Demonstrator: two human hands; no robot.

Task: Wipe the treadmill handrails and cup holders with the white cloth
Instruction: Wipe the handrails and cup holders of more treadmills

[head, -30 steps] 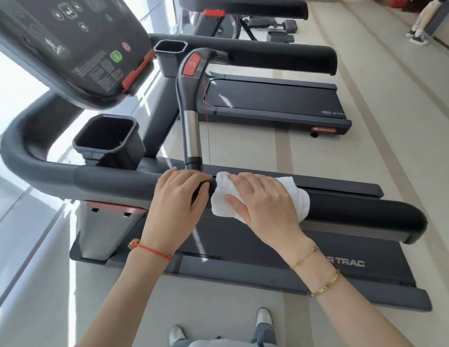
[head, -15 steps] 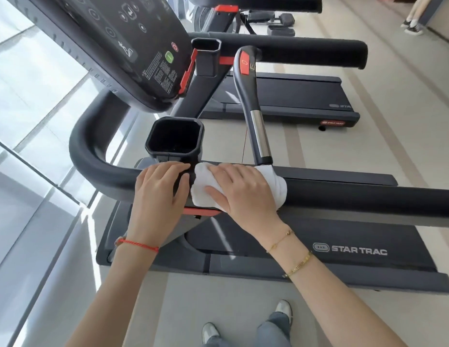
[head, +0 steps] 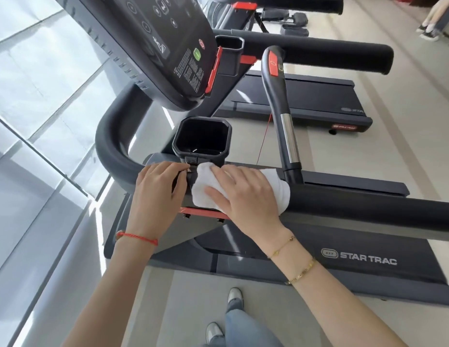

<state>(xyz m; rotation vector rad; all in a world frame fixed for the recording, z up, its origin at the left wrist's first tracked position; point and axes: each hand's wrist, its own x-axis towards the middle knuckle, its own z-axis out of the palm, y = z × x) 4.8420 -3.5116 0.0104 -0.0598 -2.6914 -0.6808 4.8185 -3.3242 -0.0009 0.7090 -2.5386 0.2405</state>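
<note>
Head view: right hand presses cloth flat on handrail; left hand grips it alongside; cup holder above looks unwiped.

Cloth slid left to cupholder

Second treadmill beyond (bystander's shoes far off).
</note>
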